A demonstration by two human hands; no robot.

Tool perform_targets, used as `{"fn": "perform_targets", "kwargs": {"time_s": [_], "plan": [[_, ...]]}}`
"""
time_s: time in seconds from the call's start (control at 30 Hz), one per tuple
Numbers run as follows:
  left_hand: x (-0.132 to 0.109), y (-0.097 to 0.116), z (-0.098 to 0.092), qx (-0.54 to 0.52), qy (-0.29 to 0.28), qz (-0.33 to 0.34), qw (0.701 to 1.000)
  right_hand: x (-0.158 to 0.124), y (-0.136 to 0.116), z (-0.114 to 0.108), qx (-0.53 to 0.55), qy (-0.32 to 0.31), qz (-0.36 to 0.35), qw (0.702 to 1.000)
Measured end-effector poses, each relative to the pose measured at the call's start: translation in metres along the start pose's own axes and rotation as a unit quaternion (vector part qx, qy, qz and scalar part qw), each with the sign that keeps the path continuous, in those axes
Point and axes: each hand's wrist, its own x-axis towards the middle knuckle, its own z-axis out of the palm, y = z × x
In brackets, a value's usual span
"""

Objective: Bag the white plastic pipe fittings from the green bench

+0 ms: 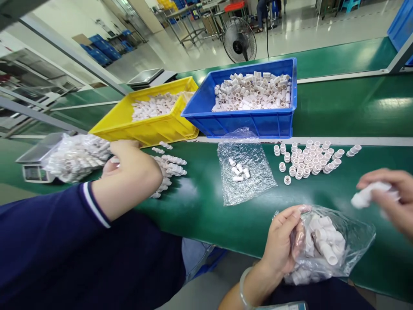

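Holding the clear plastic bag (358,236) of white plastic tube fittings (325,246) by its mouth at the table's (206,202) near edge, left hand (284,241) pinches the film; right hand (392,200) is clenched on a short stack of white plastic sleeves (368,194) just right of it. Suggest keeping the mouth wide, tilted toward the right hand, and feeding low so nothing bounces out.

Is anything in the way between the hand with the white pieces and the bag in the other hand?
Nothing visible is. The right hand holds white pieces above and right of the clear bag that the left hand grips; only bare green belt shows between them.
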Motion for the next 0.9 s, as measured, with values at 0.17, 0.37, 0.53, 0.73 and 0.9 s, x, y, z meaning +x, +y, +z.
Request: {"fn": "perform_targets", "kwargs": {"time_s": [0.17,0.37,0.53,0.73,0.9], "plan": [[-0.004,0.002,-0.001,-0.005,0.008,0.030,1.000,-0.022,-0.048,0.026,0.063,-0.361,-0.227,0.902],[-0.006,0.001,-0.008,-0.013,0.004,0.034,0.999,0.023,0.028,-0.006,-0.100,-0.106,-0.166,0.975],[-0.006,-0.002,-0.008,0.001,-0.007,0.030,1.000,0.088,0.138,-0.012,-0.251,-0.192,-0.033,0.948],[-0.007,-0.001,-0.008,-0.002,0.001,0.030,1.000,0.099,0.162,0.014,-0.172,-0.253,-0.007,0.952],[-0.006,0.001,-0.006,0.000,0.001,0.033,0.999,0.087,0.160,0.011,-0.129,-0.184,0.057,0.973]]}}
